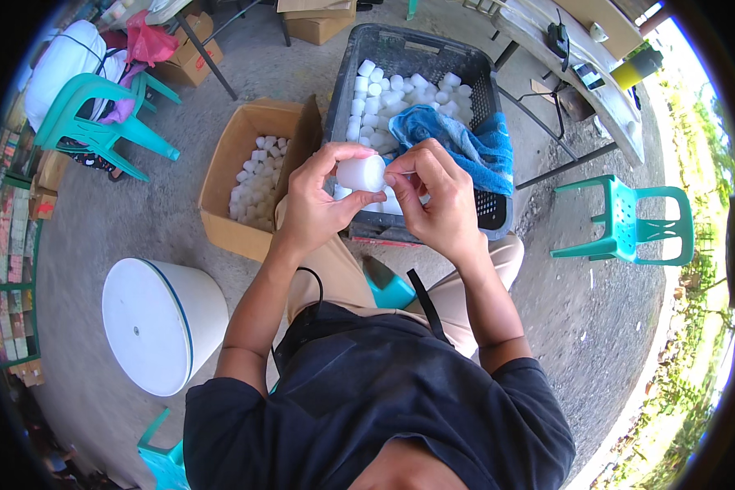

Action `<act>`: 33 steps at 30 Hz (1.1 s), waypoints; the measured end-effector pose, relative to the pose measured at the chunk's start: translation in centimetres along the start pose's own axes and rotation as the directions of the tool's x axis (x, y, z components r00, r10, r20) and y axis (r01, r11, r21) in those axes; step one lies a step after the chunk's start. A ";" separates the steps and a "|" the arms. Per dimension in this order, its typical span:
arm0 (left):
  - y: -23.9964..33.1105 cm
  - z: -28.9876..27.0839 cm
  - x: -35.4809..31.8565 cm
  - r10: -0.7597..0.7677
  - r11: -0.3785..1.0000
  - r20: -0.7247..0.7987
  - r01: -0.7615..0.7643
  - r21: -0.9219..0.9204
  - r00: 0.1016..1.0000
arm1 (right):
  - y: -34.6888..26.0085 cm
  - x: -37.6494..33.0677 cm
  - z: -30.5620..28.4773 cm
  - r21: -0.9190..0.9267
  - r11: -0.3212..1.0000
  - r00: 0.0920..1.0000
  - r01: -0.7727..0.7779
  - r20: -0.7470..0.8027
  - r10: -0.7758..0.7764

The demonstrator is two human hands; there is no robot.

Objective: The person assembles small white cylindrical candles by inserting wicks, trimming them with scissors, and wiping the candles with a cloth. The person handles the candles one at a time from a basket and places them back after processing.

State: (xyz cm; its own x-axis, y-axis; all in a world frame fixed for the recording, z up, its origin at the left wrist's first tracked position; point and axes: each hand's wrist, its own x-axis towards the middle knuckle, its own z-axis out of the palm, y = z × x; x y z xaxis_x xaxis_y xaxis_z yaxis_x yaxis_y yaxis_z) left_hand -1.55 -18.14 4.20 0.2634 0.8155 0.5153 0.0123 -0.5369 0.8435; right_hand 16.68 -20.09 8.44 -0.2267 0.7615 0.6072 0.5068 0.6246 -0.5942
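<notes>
Over the near edge of the black crate, my left hand (309, 204) holds a smooth white plastic cylinder (359, 174) between thumb and fingers. The cylinder lies on its side, one end toward my right hand (441, 200). That hand's thumb and index fingertips are pinched together at the cylinder's right rim; whatever may be between them is too small to make out. Below, the black crate (420, 39) holds many similar white cylinders (373, 104). A blue towel (457, 139) drapes over its right side. Left of it, an open cardboard box (220, 175) contains smaller-looking white pieces (257, 184).
A white round drum (151, 327) stands at left. Green plastic chairs stand at right (621, 220) and far left (90, 114). At upper right is a table (580, 82) with a yellow-and-black bottle (635, 69) and a handheld radio (558, 39). More cardboard boxes (196, 53) sit at the back.
</notes>
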 end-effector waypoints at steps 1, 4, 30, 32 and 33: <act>-0.1 0.1 0.1 0.028 0.999 -0.009 -0.028 -0.022 1.000 | 0.0 -0.1 0.1 0.031 0.999 1.000 -0.011 -0.006 0.011; -0.3 0.3 0.1 0.028 0.997 -0.078 -0.034 -0.075 0.997 | -0.1 -0.2 0.1 0.091 0.995 0.999 -0.040 -0.029 0.043; -0.1 2.4 0.0 -0.424 0.620 0.223 0.461 -0.635 0.878 | 0.5 -1.4 -3.3 0.194 0.965 0.975 -0.179 0.169 0.147; 0.1 1.7 0.2 -0.426 0.666 0.284 0.510 -0.544 0.859 | 1.5 -0.6 -4.0 0.155 0.987 0.980 -0.049 0.200 0.018; 0.4 1.6 0.2 -0.430 0.685 0.315 0.533 -0.497 0.846 | 2.1 -0.2 -4.3 0.135 0.991 0.975 0.013 0.218 -0.042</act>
State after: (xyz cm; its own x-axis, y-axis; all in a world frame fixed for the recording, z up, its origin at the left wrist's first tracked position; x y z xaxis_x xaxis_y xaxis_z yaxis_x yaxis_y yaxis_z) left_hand 0.11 -18.50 4.39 0.5218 0.8527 0.0258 -0.3301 0.1739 0.9278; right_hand 21.37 -19.70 9.35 -0.4238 0.7539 0.5021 0.3867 0.6519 -0.6523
